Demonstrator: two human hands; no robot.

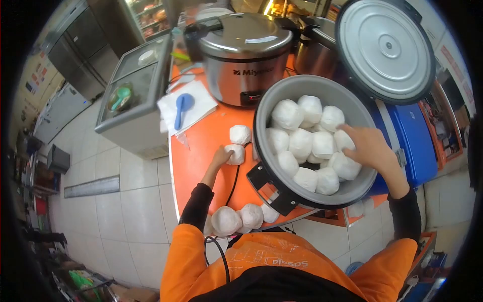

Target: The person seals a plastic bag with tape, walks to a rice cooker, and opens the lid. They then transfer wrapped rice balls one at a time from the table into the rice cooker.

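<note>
White round wrapped bundles [300,143] fill much of the open grey-lined cooker [263,108]. My right hand [370,147] reaches over the cooker's right side, its fingers closed around a white bundle [344,140]. On the orange table, my left hand [220,157] has its fingers on another white bundle [235,154], and a further bundle [240,134] sits just behind that one. Several more bundles [251,216] lie in a row along the table's near edge, below the cooker's handle.
A closed Miyako cooker [244,60] stands at the back of the orange table [193,166]. Left of it a blue rice paddle [183,109] lies on white paper. The open lid [386,48] rises at the upper right, above a blue cooler box [415,146]. A black cable crosses the table.
</note>
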